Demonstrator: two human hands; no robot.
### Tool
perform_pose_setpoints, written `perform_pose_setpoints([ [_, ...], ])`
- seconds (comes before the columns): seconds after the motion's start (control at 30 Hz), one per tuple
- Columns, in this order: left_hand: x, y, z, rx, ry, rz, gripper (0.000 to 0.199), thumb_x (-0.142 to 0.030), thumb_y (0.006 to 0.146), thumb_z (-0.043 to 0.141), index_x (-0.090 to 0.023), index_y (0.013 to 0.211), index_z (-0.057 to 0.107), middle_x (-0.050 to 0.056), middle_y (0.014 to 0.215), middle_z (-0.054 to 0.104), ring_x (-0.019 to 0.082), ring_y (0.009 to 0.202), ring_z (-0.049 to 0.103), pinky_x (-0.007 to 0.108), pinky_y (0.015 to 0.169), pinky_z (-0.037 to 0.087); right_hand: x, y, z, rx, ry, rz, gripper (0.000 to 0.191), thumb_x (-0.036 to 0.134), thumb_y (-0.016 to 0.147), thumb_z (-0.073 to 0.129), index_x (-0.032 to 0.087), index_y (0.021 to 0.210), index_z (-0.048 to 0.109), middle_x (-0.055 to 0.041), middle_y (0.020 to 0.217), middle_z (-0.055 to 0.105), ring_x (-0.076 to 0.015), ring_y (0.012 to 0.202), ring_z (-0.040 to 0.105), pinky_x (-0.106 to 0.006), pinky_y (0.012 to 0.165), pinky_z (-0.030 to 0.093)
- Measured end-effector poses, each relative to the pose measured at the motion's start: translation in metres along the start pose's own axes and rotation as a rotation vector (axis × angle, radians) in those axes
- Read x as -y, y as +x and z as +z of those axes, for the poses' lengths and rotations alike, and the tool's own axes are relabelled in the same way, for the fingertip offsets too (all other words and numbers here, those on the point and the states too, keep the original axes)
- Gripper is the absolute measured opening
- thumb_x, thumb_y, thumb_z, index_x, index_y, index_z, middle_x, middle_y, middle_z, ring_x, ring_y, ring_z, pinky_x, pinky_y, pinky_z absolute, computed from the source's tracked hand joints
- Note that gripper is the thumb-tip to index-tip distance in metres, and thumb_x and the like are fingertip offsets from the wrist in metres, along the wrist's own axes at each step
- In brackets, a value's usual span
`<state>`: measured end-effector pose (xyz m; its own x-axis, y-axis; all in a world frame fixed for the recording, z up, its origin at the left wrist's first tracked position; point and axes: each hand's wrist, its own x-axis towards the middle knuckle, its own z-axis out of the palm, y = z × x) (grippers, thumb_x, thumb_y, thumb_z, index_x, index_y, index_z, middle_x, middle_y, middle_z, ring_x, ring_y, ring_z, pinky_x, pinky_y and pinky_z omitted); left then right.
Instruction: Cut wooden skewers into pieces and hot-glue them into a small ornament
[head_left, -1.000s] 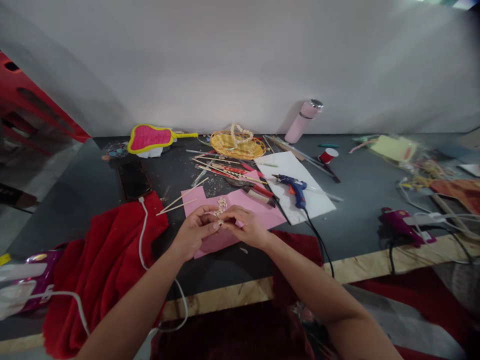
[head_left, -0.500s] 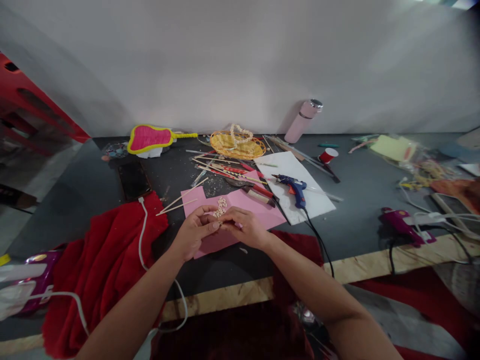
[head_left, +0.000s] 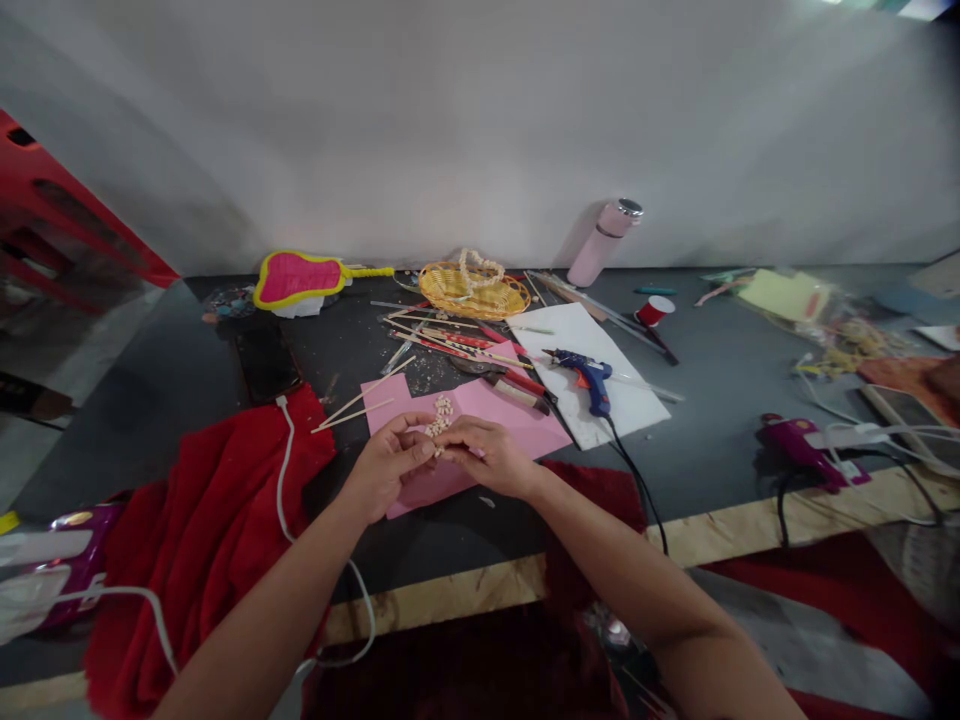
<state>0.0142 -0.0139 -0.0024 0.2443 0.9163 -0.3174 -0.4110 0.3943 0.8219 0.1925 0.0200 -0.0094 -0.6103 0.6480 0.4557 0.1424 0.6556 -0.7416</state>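
Observation:
Over a pink paper sheet [head_left: 431,488], my left hand [head_left: 384,465] and my right hand [head_left: 487,455] meet at the fingertips. Both are closed in a pinch. What sits between the fingers is too small to make out, though a pale bit shows just under them. Right behind the fingertips lies a small heap of cream-coloured beads or short cut pieces [head_left: 442,408] on the paper. Two thin wooden sticks [head_left: 358,408] rest to the left of the heap. Pliers with red handles [head_left: 525,385] lie behind my right hand.
A blue hot glue gun [head_left: 589,375] lies on a white board [head_left: 570,325], its cord running off the front edge. Behind are a yellow wicker basket [head_left: 450,290], a pink flask [head_left: 604,240] and a pink-and-yellow paddle shape [head_left: 304,280]. A phone [head_left: 266,360] and red cloth [head_left: 217,520] lie left.
Both hands stay together at nearly the same place; the fingertips have shifted slightly, and a pale bit now shows below them. Everything else lies as before.

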Motion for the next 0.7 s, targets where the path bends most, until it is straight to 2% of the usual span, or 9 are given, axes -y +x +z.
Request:
perform_pose_setpoints([
  [0.2,-0.0026,-0.0011,-0.0019,0.007,0.011,-0.028,0.043,-0.016,0.064,0.074,-0.016,0.102,0.054,-0.001,0.072,0.063,0.008,0.060,0.058,0.019,0.058,0.047,-0.0003,-0.0003,0.0010,0.007,-0.023,0.014,0.021,0.021,0.088,0.051,0.020,0.107,0.060,-0.0067,0.094,0.064,-0.0147,0.089,0.059,-0.029,0.079,0.050],
  [0.47,-0.0016,0.0005,-0.0023,-0.015,0.004,-0.029,0.041,-0.015,0.065,0.073,-0.016,0.102,0.054,0.000,0.074,0.065,0.008,0.062,0.060,0.020,0.061,0.048,-0.0006,0.0010,-0.0028,0.002,-0.034,0.008,0.016,0.023,0.088,0.050,0.019,0.099,0.060,-0.0060,0.089,0.063,-0.0146,0.086,0.059,-0.028,0.077,0.050],
  [0.7,-0.0019,0.0010,-0.0010,-0.014,-0.025,-0.035,0.039,-0.015,0.063,0.074,-0.016,0.098,0.056,0.001,0.074,0.065,0.008,0.062,0.061,0.018,0.060,0.047,0.0007,-0.0002,-0.0013,0.008,-0.113,0.024,0.019,0.029,0.084,0.056,0.018,0.099,0.059,-0.0069,0.089,0.061,-0.0138,0.077,0.058,-0.026,0.071,0.050],
])
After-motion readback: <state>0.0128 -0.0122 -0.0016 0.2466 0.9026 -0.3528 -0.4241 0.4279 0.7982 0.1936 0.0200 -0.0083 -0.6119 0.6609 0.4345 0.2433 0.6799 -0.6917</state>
